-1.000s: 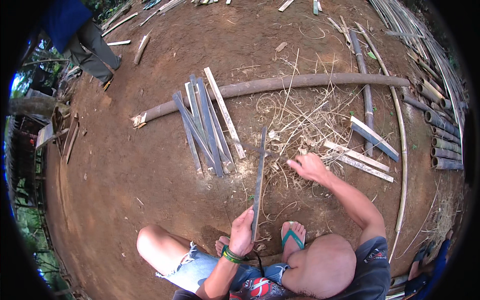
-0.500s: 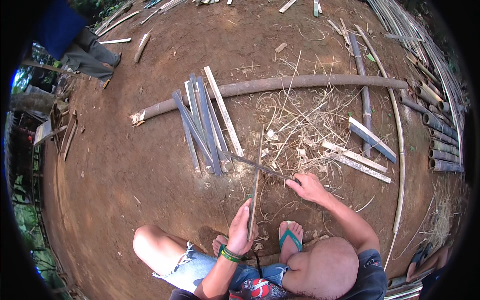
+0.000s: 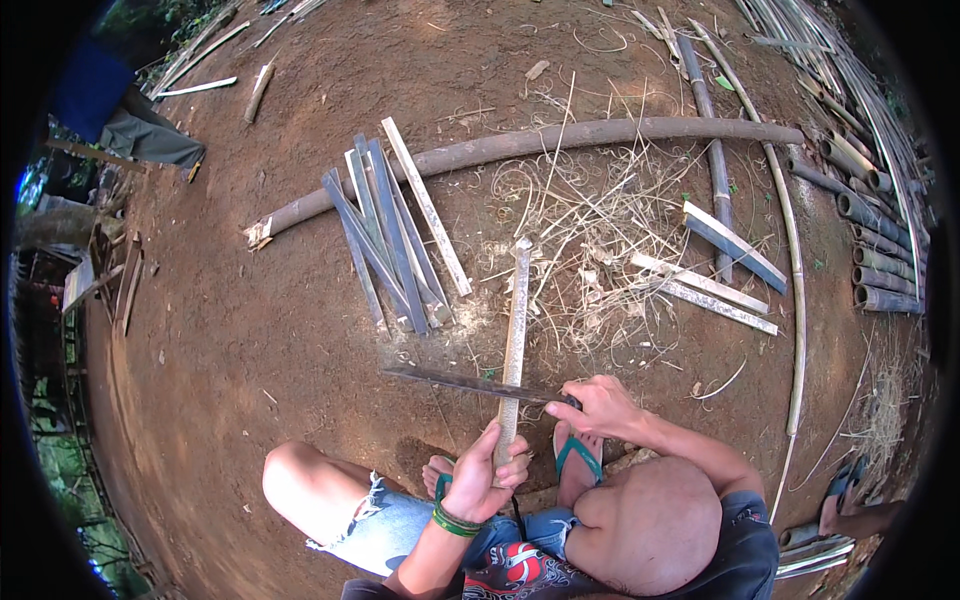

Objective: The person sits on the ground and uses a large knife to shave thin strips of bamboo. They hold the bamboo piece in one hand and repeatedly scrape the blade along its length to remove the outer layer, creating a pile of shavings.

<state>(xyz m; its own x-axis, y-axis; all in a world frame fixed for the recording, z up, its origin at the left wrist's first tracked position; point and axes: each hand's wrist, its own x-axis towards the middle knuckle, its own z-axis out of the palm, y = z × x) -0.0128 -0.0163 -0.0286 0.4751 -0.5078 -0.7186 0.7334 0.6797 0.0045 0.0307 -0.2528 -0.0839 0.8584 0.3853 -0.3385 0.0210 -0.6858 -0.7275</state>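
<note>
Gripping the slat (image 3: pixel 514 330) near its lower end, my left hand (image 3: pixel 483 478) has its fingers curled round it, thumb up along the side, so the strip stands tilted away from me with its far tip resting on the dirt (image 3: pixel 250 330) beside the shavings (image 3: pixel 590 240). My right hand (image 3: pixel 600 405) is closed on the handle of the knife (image 3: pixel 470 384), whose long dark blade lies crosswise against the slat just above my left fist.

I'd judge the slat light and stiff along its length, though thin enough to flex a little and ready to split with the grain. Its cut edges look sharp and splintery, so the flat faces are the place to hold, low down and clear of the blade. The pale surface seems dry, not slippery.

My feet sit just below, the right one in a green-strapped sandal (image 3: pixel 578 462). Further out, a bundle of grey slats (image 3: pixel 385 235) lies fanned on the ground to the left, touching a long curved pole (image 3: pixel 600 135) that crosses behind everything. To the right are a few shorter split pieces (image 3: pixel 715 275), and well beyond them whole bamboo stems (image 3: pixel 880 250) stacked at the edge.
</note>
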